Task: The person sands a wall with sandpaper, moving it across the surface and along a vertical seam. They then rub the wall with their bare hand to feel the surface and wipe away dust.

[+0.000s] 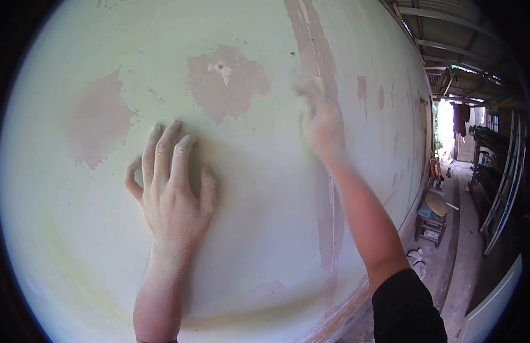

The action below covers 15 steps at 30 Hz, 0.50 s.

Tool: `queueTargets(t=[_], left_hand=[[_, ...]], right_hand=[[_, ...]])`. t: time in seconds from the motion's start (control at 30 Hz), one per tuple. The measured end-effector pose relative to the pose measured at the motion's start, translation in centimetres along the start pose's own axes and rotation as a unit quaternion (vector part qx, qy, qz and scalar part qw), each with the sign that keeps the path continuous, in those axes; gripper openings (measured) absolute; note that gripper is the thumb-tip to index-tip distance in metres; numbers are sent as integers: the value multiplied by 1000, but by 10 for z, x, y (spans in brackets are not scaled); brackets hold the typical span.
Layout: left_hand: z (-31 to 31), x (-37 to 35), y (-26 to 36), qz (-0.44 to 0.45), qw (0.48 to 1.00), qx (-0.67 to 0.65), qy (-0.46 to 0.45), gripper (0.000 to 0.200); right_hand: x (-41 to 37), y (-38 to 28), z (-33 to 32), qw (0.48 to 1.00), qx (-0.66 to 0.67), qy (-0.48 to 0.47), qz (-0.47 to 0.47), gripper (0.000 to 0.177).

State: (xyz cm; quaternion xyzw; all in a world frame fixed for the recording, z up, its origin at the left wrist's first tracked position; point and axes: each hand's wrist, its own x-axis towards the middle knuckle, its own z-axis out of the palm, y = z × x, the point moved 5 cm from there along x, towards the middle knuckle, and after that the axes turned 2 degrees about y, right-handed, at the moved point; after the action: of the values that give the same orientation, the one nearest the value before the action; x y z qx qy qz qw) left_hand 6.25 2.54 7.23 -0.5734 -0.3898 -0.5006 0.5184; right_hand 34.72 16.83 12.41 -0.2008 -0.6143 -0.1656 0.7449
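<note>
A pale green-white wall (248, 188) fills most of the view, its surface marked by pinkish-brown patches. My left hand (172, 186), dusted with pale powder, rests its spread fingertips on the wall below two of them: a ragged patch (233, 86) with a small hole and a rounder patch (102, 123) to the left. My right hand (322, 117) is raised against the wall at a long brownish vertical strip (328, 223) with a thin line along it. Its fingers are bent together and smeared by motion; I cannot tell what is in them.
Along the wall's right side runs a narrow passage (462, 194) under a metal roof (465, 51). A small stool (432, 228) with things on it, a round tan object (436, 203) and white scraps (416, 257) are near the wall's foot. Long poles (505, 188) lean at the far right.
</note>
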Motion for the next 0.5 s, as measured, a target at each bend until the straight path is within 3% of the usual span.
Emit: queueTargets(t=[0.03,0.13,0.2,0.23,0.3,0.4,0.47,0.5], left_hand=[[1,1,0,-5,1000,-1,3,42],[6,1,6,-1,1000,-15,-15,42],[6,3,7,0,1000,-11,-1,44],[5,5,7,4,1000,-11,3,44],[5,1,8,6,1000,5,-3,44],[6,0,9,8,1000,8,-3,43],[8,0,11,4,1000,7,-8,42],[8,1,12,0,1000,12,-4,41]], right_hand=[[17,4,-13,990,-121,3,77,33],[18,-38,2,988,-143,13,61,34],[-26,-74,27,973,-195,9,-120,40],[-45,-72,24,973,-196,14,-122,40],[-86,-64,33,956,-108,-109,-252,49],[-60,-33,11,955,-102,-102,-258,53],[-8,6,6,980,-90,-9,-179,53],[25,0,-3,992,-119,-6,-45,47]])
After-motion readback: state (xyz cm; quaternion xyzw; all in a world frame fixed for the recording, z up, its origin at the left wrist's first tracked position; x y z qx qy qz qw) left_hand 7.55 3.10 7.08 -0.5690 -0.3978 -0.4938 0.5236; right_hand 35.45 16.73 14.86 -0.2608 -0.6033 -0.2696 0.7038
